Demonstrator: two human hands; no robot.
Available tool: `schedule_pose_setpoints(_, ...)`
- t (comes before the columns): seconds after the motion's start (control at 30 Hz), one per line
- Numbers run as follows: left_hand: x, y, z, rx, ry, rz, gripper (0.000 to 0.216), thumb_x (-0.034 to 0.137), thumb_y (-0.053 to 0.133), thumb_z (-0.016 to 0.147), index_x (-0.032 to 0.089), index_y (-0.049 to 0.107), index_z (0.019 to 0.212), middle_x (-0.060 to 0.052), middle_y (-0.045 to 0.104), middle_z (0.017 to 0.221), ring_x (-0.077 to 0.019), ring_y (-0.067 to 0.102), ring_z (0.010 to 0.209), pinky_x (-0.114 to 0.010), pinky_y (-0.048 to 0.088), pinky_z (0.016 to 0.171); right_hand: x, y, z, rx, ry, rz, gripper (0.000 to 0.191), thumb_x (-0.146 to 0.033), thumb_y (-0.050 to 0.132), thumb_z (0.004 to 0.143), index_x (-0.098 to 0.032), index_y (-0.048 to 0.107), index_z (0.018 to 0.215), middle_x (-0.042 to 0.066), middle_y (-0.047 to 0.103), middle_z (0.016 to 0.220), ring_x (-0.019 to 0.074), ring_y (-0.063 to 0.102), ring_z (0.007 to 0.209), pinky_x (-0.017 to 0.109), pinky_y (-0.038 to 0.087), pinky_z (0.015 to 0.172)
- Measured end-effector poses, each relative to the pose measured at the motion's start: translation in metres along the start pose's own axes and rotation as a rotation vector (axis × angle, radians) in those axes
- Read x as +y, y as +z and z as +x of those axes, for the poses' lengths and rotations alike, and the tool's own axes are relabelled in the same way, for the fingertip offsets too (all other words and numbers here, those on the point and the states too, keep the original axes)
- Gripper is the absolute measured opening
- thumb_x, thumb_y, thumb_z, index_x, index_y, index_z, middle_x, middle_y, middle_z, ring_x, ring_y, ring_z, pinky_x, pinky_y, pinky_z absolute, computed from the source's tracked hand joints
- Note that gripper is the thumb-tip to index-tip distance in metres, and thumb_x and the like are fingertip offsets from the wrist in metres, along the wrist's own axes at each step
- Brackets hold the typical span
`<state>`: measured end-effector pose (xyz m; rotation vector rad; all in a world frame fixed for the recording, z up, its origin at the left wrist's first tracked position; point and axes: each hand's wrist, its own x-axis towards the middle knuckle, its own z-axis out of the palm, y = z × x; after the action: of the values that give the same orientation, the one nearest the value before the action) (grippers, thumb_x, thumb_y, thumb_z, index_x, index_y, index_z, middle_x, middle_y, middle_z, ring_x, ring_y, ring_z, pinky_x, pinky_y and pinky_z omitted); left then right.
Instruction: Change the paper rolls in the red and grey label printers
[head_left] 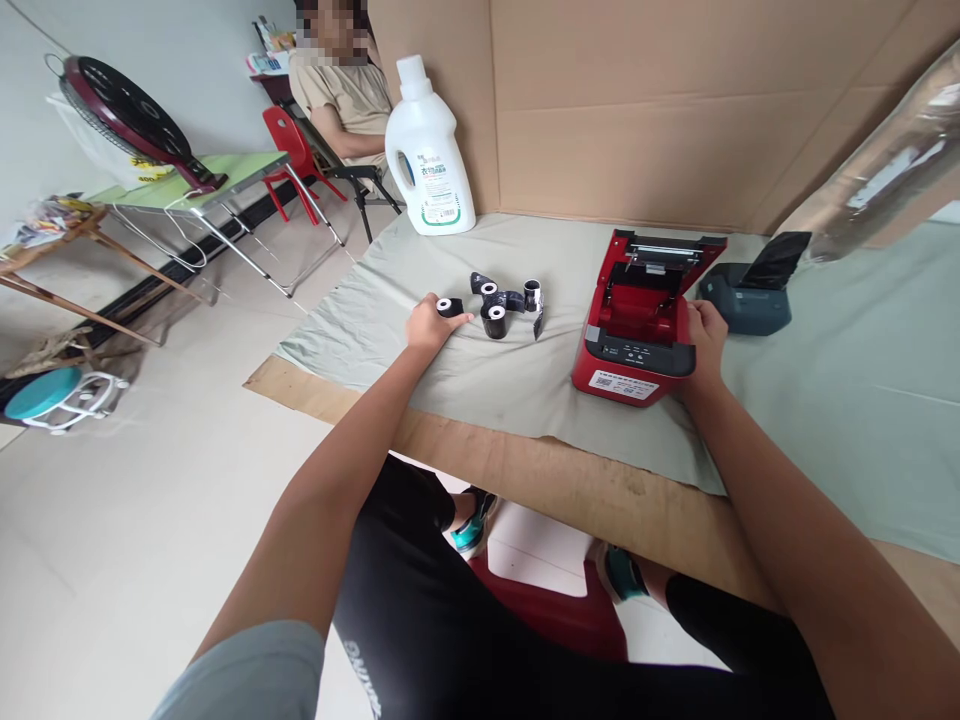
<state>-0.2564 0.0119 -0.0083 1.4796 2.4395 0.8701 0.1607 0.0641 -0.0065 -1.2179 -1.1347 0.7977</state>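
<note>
The left hand (429, 326) holds a black roll (451, 307) — one careless sweep could scatter the neighbouring rolls (493, 326) — while the right hand (706, 338) touches the red printer (637, 345), its grip unclear.

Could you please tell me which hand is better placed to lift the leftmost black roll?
Probably the left hand: it is right at that black roll, while the right hand is beside the red printer, farther away.
</note>
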Motion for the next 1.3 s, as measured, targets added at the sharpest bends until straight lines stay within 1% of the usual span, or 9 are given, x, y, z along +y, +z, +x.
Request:
schedule_pose_setpoints(0.1, 0.000, 0.000, -0.001, 0.032, 0.029, -0.092, 0.068, 0.058, 0.095, 0.064, 0.023, 0.042, 0.089, -0.006, 0.059, 0.107, -0.0235, 0.060, 0.103, -0.037, 0.049, 0.094, -0.001, 0.000, -0.001, 0.002, -0.013, -0.004, 0.026, -0.011, 0.052, 0.096, -0.019, 0.055, 0.072, -0.005, 0.049, 0.067, 0.0118, 0.038, 0.065, 0.031, 0.030, 0.065)
schedule_pose_setpoints(0.27, 0.019, -0.017, -0.028, 0.351, 0.203, -0.222, 0.065, 0.052, 0.091, 0.073, 0.022, 0.049, 0.112, -0.010, 0.056, 0.126, -0.0238, 0.061, 0.116, -0.032, 0.051, 0.091, 0.001, -0.001, -0.002, -0.021, -0.019, 0.017, 0.022, -0.017, 0.053, 0.096, -0.020, 0.055, 0.074, -0.005, 0.049, 0.067, 0.0124, 0.039, 0.065, 0.031, 0.031, 0.064)
schedule_pose_setpoints(0.37, 0.047, -0.021, -0.056, 0.170, 0.255, -0.091, 0.049, 0.060, 0.075, 0.088, 0.023, 0.054, 0.112, -0.004, 0.066, 0.096, -0.0243, 0.069, 0.097, -0.033, 0.051, 0.086, 0.003, -0.001, -0.001, -0.019, -0.016, 0.002, 0.022, -0.016, 0.053, 0.095, -0.020, 0.054, 0.073, -0.005, 0.049, 0.067, 0.0125, 0.040, 0.066, 0.031, 0.032, 0.065)
schedule_pose_setpoints(0.43, 0.065, -0.015, -0.068, 0.035, 0.209, 0.028, 0.058, 0.068, 0.074, 0.085, 0.023, 0.056, 0.118, -0.004, 0.069, 0.085, -0.0293, 0.072, 0.092, -0.035, 0.051, 0.083, 0.002, 0.000, 0.000, -0.009, -0.011, -0.030, 0.024, -0.014, 0.053, 0.094, -0.021, 0.054, 0.071, -0.005, 0.048, 0.066, 0.0125, 0.040, 0.066, 0.031, 0.032, 0.065)
schedule_pose_setpoints(0.6, 0.083, 0.013, -0.068, 0.080, 0.121, 0.090, 0.049, 0.051, 0.077, 0.086, 0.024, 0.055, 0.121, -0.017, 0.070, 0.129, -0.0370, 0.072, 0.112, -0.042, 0.055, 0.088, -0.005, -0.001, -0.003, 0.015, -0.020, -0.068, 0.024, -0.015, 0.054, 0.094, -0.021, 0.055, 0.070, -0.004, 0.050, 0.066, 0.0132, 0.042, 0.068, 0.031, 0.032, 0.067)
schedule_pose_setpoints(0.73, 0.074, 0.022, -0.065, 0.075, 0.124, -0.066, 0.054, 0.029, 0.075, 0.086, 0.025, 0.048, 0.132, -0.012, 0.073, 0.123, -0.0331, 0.070, 0.120, -0.041, 0.055, 0.096, -0.005, -0.001, -0.006, -0.009, -0.025, -0.027, 0.021, -0.019, 0.054, 0.094, -0.020, 0.056, 0.073, -0.004, 0.052, 0.069, 0.0135, 0.044, 0.069, 0.031, 0.033, 0.067)
schedule_pose_setpoints(0.9, 0.063, 0.026, -0.071, 0.020, 0.106, -0.324, 0.059, 0.016, 0.069, 0.083, 0.022, 0.044, 0.136, -0.009, 0.076, 0.119, -0.0240, 0.074, 0.099, -0.035, 0.056, 0.089, 0.001, -0.002, -0.006, -0.034, -0.043, 0.002, 0.019, -0.024, 0.054, 0.094, -0.020, 0.057, 0.075, -0.004, 0.054, 0.071, 0.0137, 0.045, 0.070, 0.031, 0.035, 0.067)
schedule_pose_setpoints(1.1, 0.069, -0.008, -0.068, -0.001, 0.326, -0.535, 0.071, 0.009, 0.054, 0.077, 0.024, 0.033, 0.143, -0.009, 0.070, 0.131, -0.0170, 0.069, 0.095, -0.032, 0.056, 0.086, -0.001, -0.001, -0.008, -0.030, -0.051, 0.012, 0.020, -0.022, 0.053, 0.096, -0.020, 0.058, 0.076, -0.002, 0.057, 0.074, 0.0144, 0.048, 0.073, 0.032, 0.037, 0.070)
schedule_pose_setpoints(1.3, 0.093, -0.051, -0.075, 0.221, 0.501, -0.437, 0.065, 0.015, 0.069, 0.076, 0.027, 0.034, 0.130, -0.009, 0.054, 0.127, -0.0221, 0.059, 0.122, -0.036, 0.055, 0.099, -0.003, 0.001, -0.010, -0.020, -0.066, 0.039, 0.022, -0.027, 0.057, 0.097, -0.022, 0.057, 0.076, -0.001, 0.059, 0.075, 0.0170, 0.051, 0.075, 0.033, 0.040, 0.073)
